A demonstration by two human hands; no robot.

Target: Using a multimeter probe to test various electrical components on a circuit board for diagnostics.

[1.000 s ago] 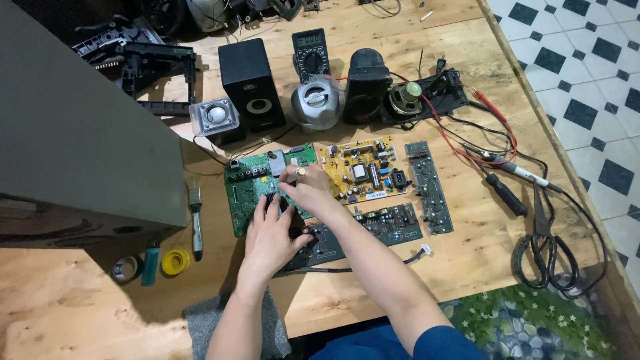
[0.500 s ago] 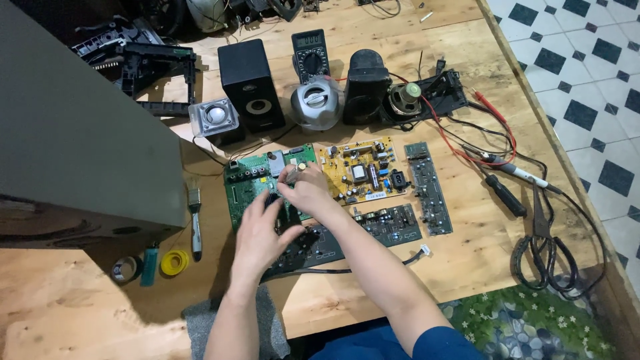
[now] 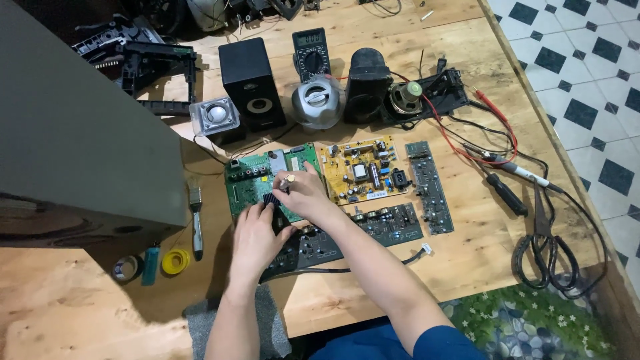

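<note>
I see the flat green rectangular circuit board (image 3: pixel 257 183) lying on the wooden table (image 3: pixel 467 260), its long axis left to right, directly beneath both hands. My right hand (image 3: pixel 303 193) pinches a small pale-tipped part over the board. My left hand (image 3: pixel 257 233), nearer the board's front edge, rests fingers curled; I cannot tell whether it grips anything.

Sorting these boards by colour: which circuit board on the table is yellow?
The yellow board, right of the green board under the hands; the others are dark.
</note>
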